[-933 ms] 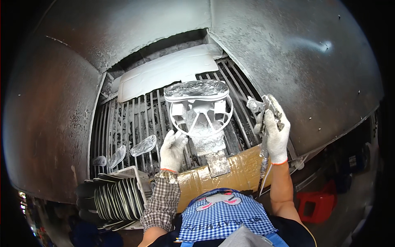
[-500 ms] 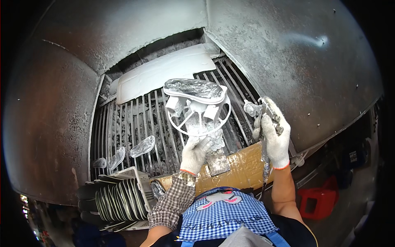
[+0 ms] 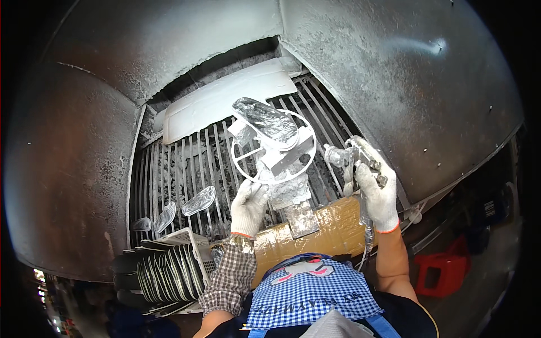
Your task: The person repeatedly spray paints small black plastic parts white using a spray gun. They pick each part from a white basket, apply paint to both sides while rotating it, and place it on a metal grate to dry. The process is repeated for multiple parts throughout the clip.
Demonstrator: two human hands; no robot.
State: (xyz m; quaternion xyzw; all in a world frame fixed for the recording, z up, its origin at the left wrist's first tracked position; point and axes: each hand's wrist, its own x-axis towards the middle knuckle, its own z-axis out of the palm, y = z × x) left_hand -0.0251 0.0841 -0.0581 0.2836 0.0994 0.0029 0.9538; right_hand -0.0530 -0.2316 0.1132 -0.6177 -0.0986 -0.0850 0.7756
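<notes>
A shoe sole with a shiny, film-like dark top and a white sidewall rests on blocks above a white spoked wheel. My left hand, in a white knit glove, has its fingers closed at the wheel's near left rim. The wheel stands on a crusted white support. My right hand, gloved too, is wrapped around a spray gun coated in grey-white residue. The gun's nozzle points left toward the wheel, apart from it. A hose hangs below the gun.
Metal booth walls enclose a slatted grate, with a white sheet at its back. Film-covered pieces lie at left. A white basket holds several soles on edge. A taped brown ledge runs in front; a red stool stands right.
The wheel and sole have turned, so the sole now slants from far left to near right. My left hand has shifted slightly left along the rim. The spray gun stays in my right hand.
</notes>
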